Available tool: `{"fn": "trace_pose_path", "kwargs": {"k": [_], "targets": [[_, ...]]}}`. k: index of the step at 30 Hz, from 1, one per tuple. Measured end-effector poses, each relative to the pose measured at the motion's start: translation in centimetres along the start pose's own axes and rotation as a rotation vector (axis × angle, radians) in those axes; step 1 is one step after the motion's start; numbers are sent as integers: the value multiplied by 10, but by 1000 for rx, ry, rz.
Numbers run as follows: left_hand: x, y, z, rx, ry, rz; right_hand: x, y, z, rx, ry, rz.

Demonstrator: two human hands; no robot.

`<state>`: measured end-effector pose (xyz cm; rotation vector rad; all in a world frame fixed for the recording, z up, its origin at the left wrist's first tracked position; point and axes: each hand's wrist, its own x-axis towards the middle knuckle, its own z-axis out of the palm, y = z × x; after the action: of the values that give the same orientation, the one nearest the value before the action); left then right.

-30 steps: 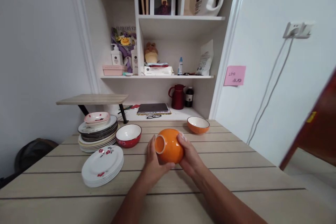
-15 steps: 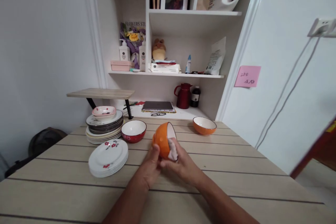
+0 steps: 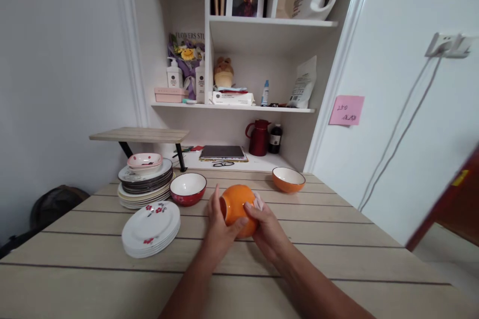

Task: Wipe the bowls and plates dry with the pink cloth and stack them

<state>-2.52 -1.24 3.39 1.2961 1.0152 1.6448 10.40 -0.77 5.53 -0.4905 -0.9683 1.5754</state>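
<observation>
Head view, fingers (image 3: pixel 214 207) cupping bowl (image 3: pixel 238 200), perhaps cloth (image 3: pixel 258 201)

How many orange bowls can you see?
2: the held orange bowl, tipped sideways between the left hand and right hand, and the far orange bowl, upright on the table, to the right.

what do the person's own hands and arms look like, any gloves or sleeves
The left hand and right hand are both bare, without gloves. No watch, bracelet or ring shows, though parts of both hands are hidden. The left forearm and right forearm show no sleeve as far as the picture's bottom edge.
</observation>
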Motion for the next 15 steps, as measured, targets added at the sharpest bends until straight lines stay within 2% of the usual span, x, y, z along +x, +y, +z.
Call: {"fn": "trace_pose_path", "kwargs": {"k": [2,3,5,8,10,13,15], "targets": [[1,1,0,134,53,162,1,-1,-1,53,2,35],[2,2,0,137,43,186,1,-2,-1,64,-1,38],[2,6,-2,84,-31,144,-1,-4,0,75,-1,34],[4,9,-6,-113,-144,-19,-6,-4,3,53,-56,42],[5,9,-8,-309,-108,-122,-10,-2,7,-31,-151,31],[8,6,-10,-571,4,-338,-15,3,8,-344,-307,-31],[10,4,-12,-686,-12,-537,-15,4,6,-651,-408,-109]]}}
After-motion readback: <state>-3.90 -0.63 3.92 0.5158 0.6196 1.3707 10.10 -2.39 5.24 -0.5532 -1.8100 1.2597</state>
